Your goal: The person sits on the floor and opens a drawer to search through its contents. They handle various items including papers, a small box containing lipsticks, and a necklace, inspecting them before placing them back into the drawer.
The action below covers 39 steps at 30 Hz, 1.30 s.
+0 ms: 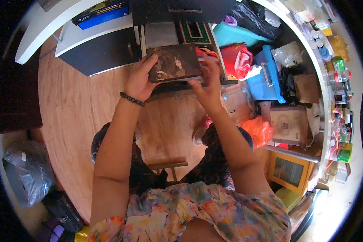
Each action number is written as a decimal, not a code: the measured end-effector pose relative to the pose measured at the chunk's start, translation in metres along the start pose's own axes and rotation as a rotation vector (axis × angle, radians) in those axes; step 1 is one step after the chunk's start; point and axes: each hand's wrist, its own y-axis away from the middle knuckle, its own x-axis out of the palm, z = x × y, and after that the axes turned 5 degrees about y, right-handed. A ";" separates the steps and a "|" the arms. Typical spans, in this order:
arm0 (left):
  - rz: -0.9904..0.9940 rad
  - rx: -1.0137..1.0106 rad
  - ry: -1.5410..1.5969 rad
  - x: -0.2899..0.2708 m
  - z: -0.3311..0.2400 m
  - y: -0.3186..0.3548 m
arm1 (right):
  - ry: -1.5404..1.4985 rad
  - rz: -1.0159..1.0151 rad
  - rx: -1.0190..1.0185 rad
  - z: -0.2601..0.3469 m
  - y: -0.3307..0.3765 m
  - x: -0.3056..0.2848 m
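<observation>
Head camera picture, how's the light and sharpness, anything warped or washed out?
In the head view, fisheye bending curves the white shelf and blacks out the corners; daylight washes out the right rim, the book held by the left hand and right hand looks dim, and the whole picture is slightly soft.

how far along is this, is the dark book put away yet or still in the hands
Not put away yet. Both the left hand and right hand hold the dark picture-covered book up above the open drawer. Nothing shows it set down. Boxes and bags remain piled to the right.
</observation>
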 end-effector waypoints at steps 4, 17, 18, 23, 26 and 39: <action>0.101 -0.016 0.134 0.021 0.006 0.007 | -0.927 0.146 0.508 -0.017 0.009 -0.006; 0.021 0.823 -1.735 0.041 0.027 0.006 | -1.578 -0.031 0.676 0.010 -0.015 0.007; 0.020 0.794 -1.747 0.040 0.029 0.005 | -1.613 -0.044 0.678 0.008 -0.013 0.008; 0.025 0.679 -1.625 0.046 0.031 0.002 | -1.636 -0.064 0.687 -0.001 -0.010 0.007; 0.010 0.658 -1.418 0.040 0.043 -0.002 | -1.693 -0.048 0.679 -0.006 -0.009 0.005; -0.069 0.399 -1.129 0.039 0.049 -0.006 | -1.402 0.075 0.612 -0.022 0.000 0.003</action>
